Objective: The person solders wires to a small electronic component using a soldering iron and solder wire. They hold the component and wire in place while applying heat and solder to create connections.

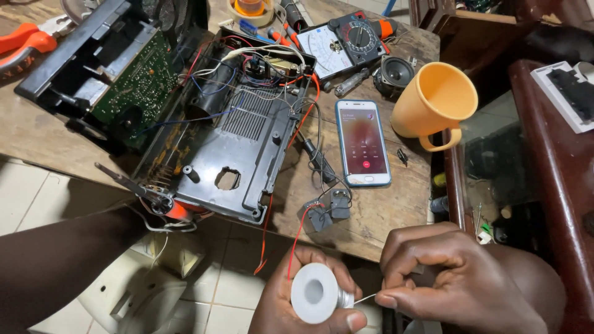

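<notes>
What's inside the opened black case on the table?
The black case holds red, blue and white wires, a ribbed grille and a hole. The green circuit board lies beside it. The wires cover whatever sits beneath them.

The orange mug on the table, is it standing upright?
No, the orange mug lies tipped on its side on the wooden table, its open mouth facing the camera, beside the phone.

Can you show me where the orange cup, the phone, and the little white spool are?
orange cup (433, 99), head view, on its outer side wall.
phone (363, 142), head view, middle of its lit screen.
white spool (314, 292), head view, on its round flat end, held in the left hand (291, 303).
</notes>
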